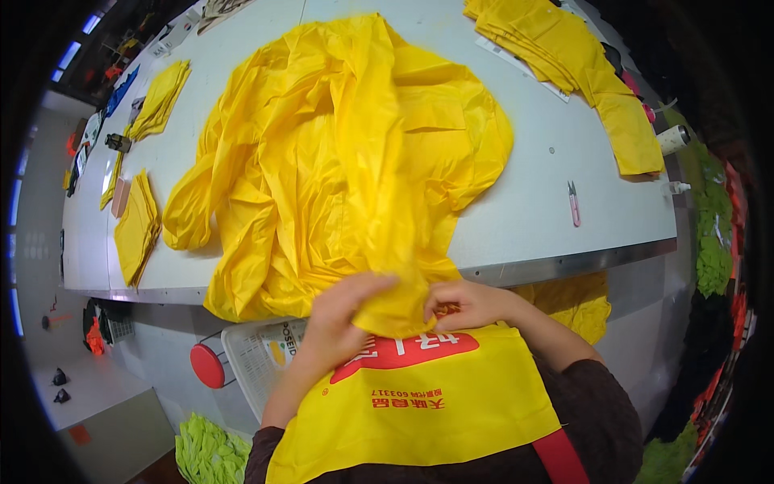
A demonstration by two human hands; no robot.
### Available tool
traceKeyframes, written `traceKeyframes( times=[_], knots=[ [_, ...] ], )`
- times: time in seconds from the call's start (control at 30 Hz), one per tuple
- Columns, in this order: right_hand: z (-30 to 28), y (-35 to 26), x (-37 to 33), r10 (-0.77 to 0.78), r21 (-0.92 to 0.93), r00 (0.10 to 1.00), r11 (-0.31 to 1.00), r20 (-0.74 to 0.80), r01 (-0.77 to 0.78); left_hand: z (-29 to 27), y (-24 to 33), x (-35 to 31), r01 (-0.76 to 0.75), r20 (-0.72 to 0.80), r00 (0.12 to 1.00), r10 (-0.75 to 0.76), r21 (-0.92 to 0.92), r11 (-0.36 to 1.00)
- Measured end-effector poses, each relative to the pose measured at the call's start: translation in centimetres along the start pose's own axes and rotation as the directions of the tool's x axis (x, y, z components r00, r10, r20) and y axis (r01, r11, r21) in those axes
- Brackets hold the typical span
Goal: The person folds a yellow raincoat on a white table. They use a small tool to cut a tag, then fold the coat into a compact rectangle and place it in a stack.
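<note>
Yellow, thin, faintly shiny fabric forms a large crumpled garment (322,161), heaped across the middle of the smooth white table (524,198) and hanging over its metal front edge toward the person. One narrow end comes down between the two hands, just above the yellow apron with a red printed patch (419,440). The right hand (468,305) has its fingers curled and pinches the edge of that end. The left hand (345,315) lies against the other side of it, its fingertips blurred; whether they are pressed together on the cloth, I cannot tell.

Right of the garment lie small thread snips with pink handles (574,206), blades pointing away from the person. Beyond them, a layered stack of folded yellow cloth (536,48) reaches along the table's far right. At the left, a flat folded yellow piece (139,230) lies near the front edge. Below the table, a round red stool seat (207,366) stands beside a white plastic basket (246,355)
</note>
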State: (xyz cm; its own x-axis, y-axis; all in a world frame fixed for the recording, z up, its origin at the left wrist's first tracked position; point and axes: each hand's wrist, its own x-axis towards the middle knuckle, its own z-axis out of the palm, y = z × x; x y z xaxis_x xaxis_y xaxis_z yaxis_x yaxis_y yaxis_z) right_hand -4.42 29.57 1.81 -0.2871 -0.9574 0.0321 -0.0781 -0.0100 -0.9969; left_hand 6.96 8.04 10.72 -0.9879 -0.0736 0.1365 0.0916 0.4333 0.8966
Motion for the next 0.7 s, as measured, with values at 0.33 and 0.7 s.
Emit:
traceKeyframes(
  times=[0.33,0.7],
  knots=[
    [-4.4,6.8,0.7,0.713,0.377,0.512,0.693,-0.478,-0.614,-17.5,-14.1,4.4,-0.547,-0.737,0.451,-0.504,-0.674,0.496],
    [-5.1,2.6,-3.5,0.275,0.751,0.879,0.648,-0.390,0.131,2.6,-19.4,-2.7,-0.013,-0.042,0.997,0.059,0.693,0.721]
  ],
)
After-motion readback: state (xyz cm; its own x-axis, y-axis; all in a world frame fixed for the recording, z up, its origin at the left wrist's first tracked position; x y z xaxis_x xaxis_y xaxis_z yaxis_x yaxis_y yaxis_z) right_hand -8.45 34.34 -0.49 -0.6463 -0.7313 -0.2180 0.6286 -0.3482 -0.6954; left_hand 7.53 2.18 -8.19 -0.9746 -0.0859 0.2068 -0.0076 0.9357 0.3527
